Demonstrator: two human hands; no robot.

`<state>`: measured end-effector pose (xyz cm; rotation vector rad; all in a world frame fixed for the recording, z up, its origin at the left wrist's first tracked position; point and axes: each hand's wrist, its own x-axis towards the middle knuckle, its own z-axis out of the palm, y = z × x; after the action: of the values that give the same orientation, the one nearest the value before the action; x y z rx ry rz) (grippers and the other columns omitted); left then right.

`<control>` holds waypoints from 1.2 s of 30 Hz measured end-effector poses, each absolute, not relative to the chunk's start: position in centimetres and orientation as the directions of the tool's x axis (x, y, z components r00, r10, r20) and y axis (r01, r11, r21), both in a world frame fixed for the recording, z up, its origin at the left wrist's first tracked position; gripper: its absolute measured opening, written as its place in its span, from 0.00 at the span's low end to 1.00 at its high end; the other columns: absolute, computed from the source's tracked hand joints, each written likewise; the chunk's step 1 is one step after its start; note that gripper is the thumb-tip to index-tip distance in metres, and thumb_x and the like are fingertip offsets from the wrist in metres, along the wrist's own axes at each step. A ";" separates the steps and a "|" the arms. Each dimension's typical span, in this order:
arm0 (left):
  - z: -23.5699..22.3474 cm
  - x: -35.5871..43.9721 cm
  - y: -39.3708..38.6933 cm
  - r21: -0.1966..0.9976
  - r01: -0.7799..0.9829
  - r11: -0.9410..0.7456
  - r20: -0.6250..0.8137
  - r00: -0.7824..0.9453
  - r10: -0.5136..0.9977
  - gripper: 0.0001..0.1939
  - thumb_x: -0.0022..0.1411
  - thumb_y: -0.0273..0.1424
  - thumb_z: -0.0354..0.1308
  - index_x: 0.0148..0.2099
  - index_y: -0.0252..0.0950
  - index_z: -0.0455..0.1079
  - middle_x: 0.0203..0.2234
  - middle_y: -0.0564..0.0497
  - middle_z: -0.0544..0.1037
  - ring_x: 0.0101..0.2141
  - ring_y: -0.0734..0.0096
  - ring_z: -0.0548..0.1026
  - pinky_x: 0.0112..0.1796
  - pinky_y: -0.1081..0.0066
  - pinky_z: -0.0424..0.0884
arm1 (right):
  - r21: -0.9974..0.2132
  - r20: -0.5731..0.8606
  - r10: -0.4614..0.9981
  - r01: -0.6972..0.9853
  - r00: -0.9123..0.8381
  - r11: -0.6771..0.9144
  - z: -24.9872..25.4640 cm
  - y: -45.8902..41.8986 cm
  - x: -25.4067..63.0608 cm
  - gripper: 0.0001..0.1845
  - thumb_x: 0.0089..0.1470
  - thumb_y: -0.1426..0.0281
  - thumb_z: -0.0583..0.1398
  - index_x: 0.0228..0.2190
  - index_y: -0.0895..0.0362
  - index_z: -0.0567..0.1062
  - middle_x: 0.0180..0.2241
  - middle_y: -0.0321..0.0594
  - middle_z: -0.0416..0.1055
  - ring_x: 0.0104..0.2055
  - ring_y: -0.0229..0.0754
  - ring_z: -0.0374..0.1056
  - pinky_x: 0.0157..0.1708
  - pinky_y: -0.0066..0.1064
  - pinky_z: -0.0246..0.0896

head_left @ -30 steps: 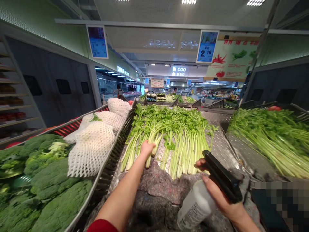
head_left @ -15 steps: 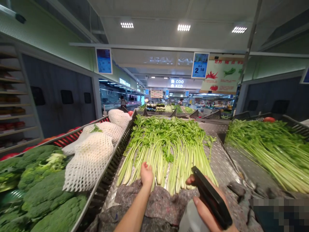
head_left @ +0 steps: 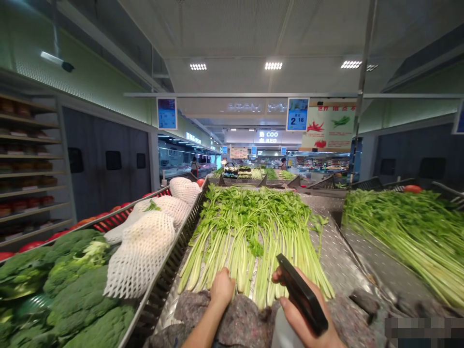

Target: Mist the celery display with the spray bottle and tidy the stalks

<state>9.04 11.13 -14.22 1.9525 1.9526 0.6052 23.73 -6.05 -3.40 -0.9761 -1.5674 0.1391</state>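
Note:
Rows of celery (head_left: 250, 237) lie side by side on a metal display surface, leaves at the far side and pale stalk ends toward me. My left hand (head_left: 222, 286) is closed at the stalk ends, left of the middle; its fingertips are hidden, so what they grip, if anything, does not show. Held in my right hand (head_left: 308, 309) is a spray bottle (head_left: 284, 331) with a black trigger head (head_left: 302, 297) and a whitish body, partly cut off by the bottom edge. A grey felt cloth (head_left: 246, 314) lies bunched below the celery, beneath both hands.
On the left, a black crate wall (head_left: 170, 246) borders broccoli (head_left: 79, 290) and produce in white foam nets (head_left: 143, 251). More celery (head_left: 402, 232) shows at the right behind a divider. Price screens (head_left: 297, 114) hang overhead, and a person (head_left: 195, 166) stands far off.
My left hand has turned downward, its fingers now curled toward the stalk ends. The view has tilted up somewhat. My right hand still holds the spray bottle.

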 end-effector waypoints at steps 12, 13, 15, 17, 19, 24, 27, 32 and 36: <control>-13.2 9.1 12.5 0.441 0.897 0.029 -0.008 -0.028 1.000 0.12 0.48 0.26 0.46 0.36 0.34 0.66 0.38 0.40 0.72 0.40 0.58 0.70 0.35 0.65 0.65 | -0.531 0.789 0.612 0.554 0.049 0.641 -4.0 -6.9 25.5 0.14 0.44 0.72 0.54 0.37 0.56 0.66 0.32 0.41 0.68 0.35 0.43 0.66 0.36 0.30 0.63; -13.1 9.2 12.5 0.442 0.897 0.024 -0.025 -0.015 1.000 0.12 0.48 0.27 0.46 0.36 0.34 0.66 0.37 0.40 0.73 0.39 0.58 0.71 0.34 0.65 0.65 | -0.529 0.793 0.607 0.557 0.054 0.641 -4.0 -7.0 25.5 0.14 0.44 0.72 0.54 0.37 0.56 0.66 0.32 0.41 0.68 0.35 0.43 0.66 0.36 0.30 0.63; -13.1 9.4 12.4 0.442 0.897 0.020 -0.045 0.000 0.999 0.14 0.48 0.30 0.49 0.39 0.33 0.64 0.37 0.40 0.73 0.39 0.57 0.71 0.35 0.65 0.65 | -0.536 0.791 0.608 0.561 0.070 0.631 -4.1 -7.1 25.6 0.13 0.45 0.72 0.54 0.37 0.56 0.66 0.30 0.41 0.68 0.36 0.43 0.67 0.35 0.30 0.63; -12.8 9.6 12.1 0.442 0.897 0.016 -0.057 0.011 0.998 0.18 0.46 0.32 0.52 0.41 0.32 0.63 0.38 0.39 0.73 0.40 0.57 0.71 0.36 0.65 0.65 | -0.544 0.785 0.615 0.562 0.078 0.623 -4.3 -7.3 25.8 0.13 0.45 0.71 0.53 0.37 0.56 0.66 0.29 0.40 0.67 0.36 0.44 0.67 0.35 0.29 0.64; -12.0 9.4 12.1 0.451 0.892 0.004 -0.075 0.033 0.997 0.16 0.43 0.30 0.54 0.38 0.31 0.65 0.37 0.38 0.73 0.39 0.58 0.71 0.36 0.66 0.65 | -0.555 0.778 0.622 0.557 0.084 0.618 -4.5 -7.4 26.1 0.14 0.45 0.71 0.54 0.38 0.56 0.66 0.29 0.40 0.68 0.37 0.44 0.67 0.35 0.29 0.64; -6.6 8.2 12.8 0.546 0.833 -0.087 -0.079 0.155 0.985 0.07 0.44 0.26 0.52 0.29 0.30 0.67 0.30 0.40 0.75 0.31 0.62 0.73 0.27 0.71 0.65 | -0.561 0.788 0.605 0.536 0.113 0.631 -4.3 -7.4 26.1 0.13 0.45 0.71 0.54 0.37 0.57 0.66 0.33 0.42 0.68 0.36 0.43 0.66 0.37 0.31 0.63; -1.1 8.5 13.2 0.648 0.744 -0.159 -0.061 0.259 0.964 0.10 0.50 0.30 0.47 0.28 0.30 0.67 0.25 0.46 0.75 0.25 0.70 0.72 0.23 0.75 0.64 | -0.561 0.788 0.604 0.541 0.116 0.627 -3.9 -7.3 25.7 0.13 0.44 0.71 0.55 0.36 0.57 0.67 0.32 0.42 0.69 0.35 0.43 0.67 0.36 0.30 0.64; 9.1 10.3 14.2 0.722 0.646 -0.249 0.021 0.339 0.941 0.09 0.49 0.30 0.50 0.27 0.29 0.67 0.20 0.51 0.72 0.20 0.76 0.68 0.20 0.77 0.60 | -0.585 0.774 0.617 0.539 0.147 0.606 -4.3 -6.8 25.8 0.14 0.44 0.70 0.55 0.36 0.56 0.68 0.32 0.40 0.70 0.36 0.44 0.68 0.35 0.29 0.64; 11.1 8.8 14.4 0.740 0.640 -0.207 -0.062 0.372 0.926 0.07 0.47 0.29 0.53 0.24 0.29 0.67 0.16 0.53 0.69 0.19 0.76 0.67 0.20 0.77 0.59 | -0.581 0.779 0.609 0.538 0.149 0.611 -5.0 -6.9 27.0 0.14 0.46 0.69 0.55 0.38 0.56 0.68 0.34 0.41 0.70 0.38 0.44 0.67 0.37 0.30 0.64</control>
<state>8.79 14.40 11.14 1.9409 1.3519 0.5261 26.95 -6.87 -4.99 -1.0126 -1.5002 0.0663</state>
